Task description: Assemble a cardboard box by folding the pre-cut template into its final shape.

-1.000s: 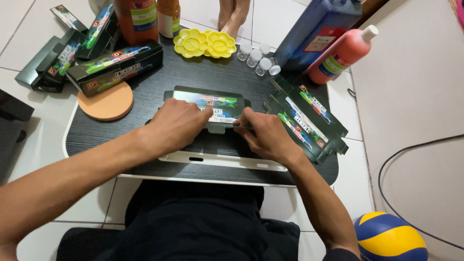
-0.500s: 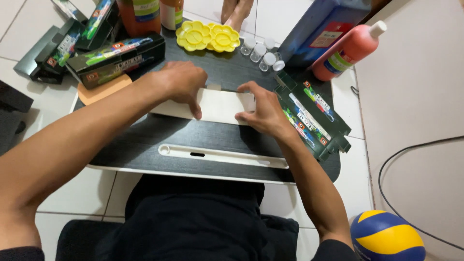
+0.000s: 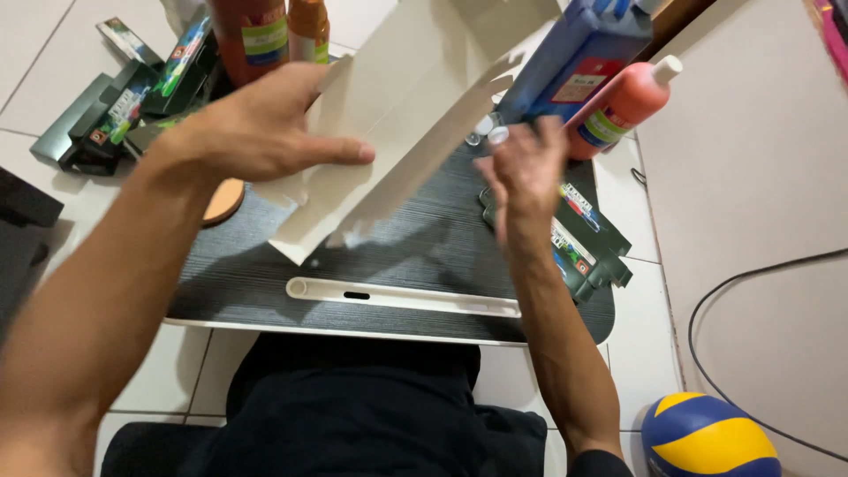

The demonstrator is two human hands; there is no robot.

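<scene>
- On the far left floor tiles, a heap of dark green printed cartons (image 3: 115, 110) is lying in a loose pile; whether these are finished or waiting cannot be told.
- Just right of that heap, a round tan disc (image 3: 225, 200) is being half hidden under the left forearm, at the edge of the dark lap table (image 3: 424, 247).
- Above the table, the flat cream carton blank (image 3: 397, 132) is being held up off the surface, tilted, its plain inner side turned to the camera and its flaps hanging unfolded.
- The blank is being gripped by the left hand (image 3: 256, 132), thumb out along the face and fingers curled round the upper edge: a closed hold on the card.
- Behind the blank, two orange bottles (image 3: 269, 35) are being partly screened.
- By the look of it, the folding is only being started: no walls are being formed, no tabs are being tucked, so the whole shaping of this box is left.
- Right of centre, the right hand (image 3: 526, 168) is blurred, hovering just beside the blank's lower flap, fingers spread and holding nothing.
- Under that wrist, more dark green cartons (image 3: 587, 238) are being kept on the table's right end.
- Further right, a blue bottle (image 3: 574, 62) and a coral bottle (image 3: 618, 106) are standing on the floor, and a blue and yellow ball (image 3: 707, 437) is resting at the bottom corner.
</scene>
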